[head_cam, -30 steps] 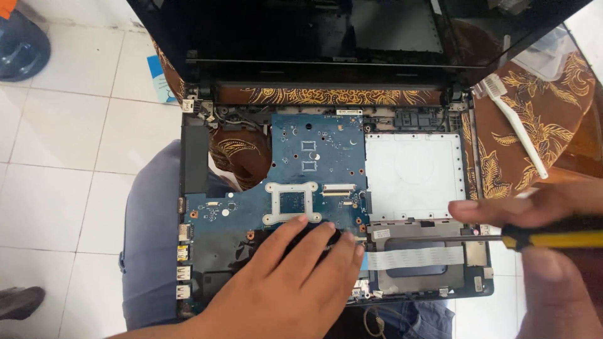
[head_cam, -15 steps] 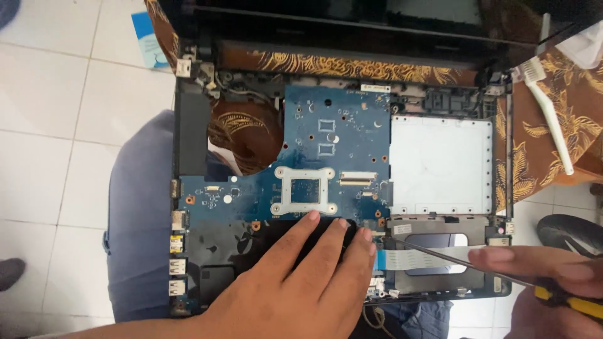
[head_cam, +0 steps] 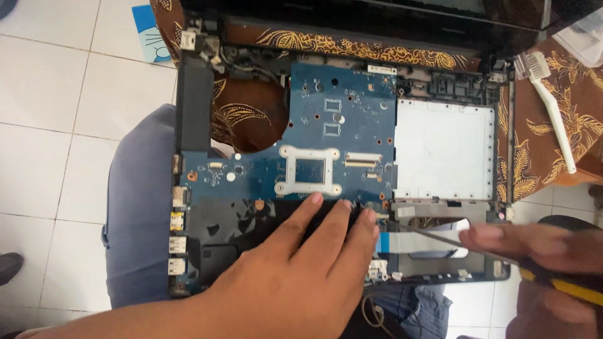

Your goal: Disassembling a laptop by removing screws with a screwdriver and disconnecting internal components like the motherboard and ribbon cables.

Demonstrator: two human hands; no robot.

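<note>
pressing flat, fingers spread, the left hand [head_cam: 295, 276] steadies the opened laptop base [head_cam: 339, 182] on the lap; the right hand [head_cam: 540, 248] grips a screwdriver [head_cam: 477, 248] whose tip could slip and gouge the blue motherboard [head_cam: 314, 138].

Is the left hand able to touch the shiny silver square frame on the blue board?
Probably yes. The left hand lies flat on the laptop's black base, its fingertips just below the silver square frame on the blue board. Nothing covers the frame or lies between.
</note>
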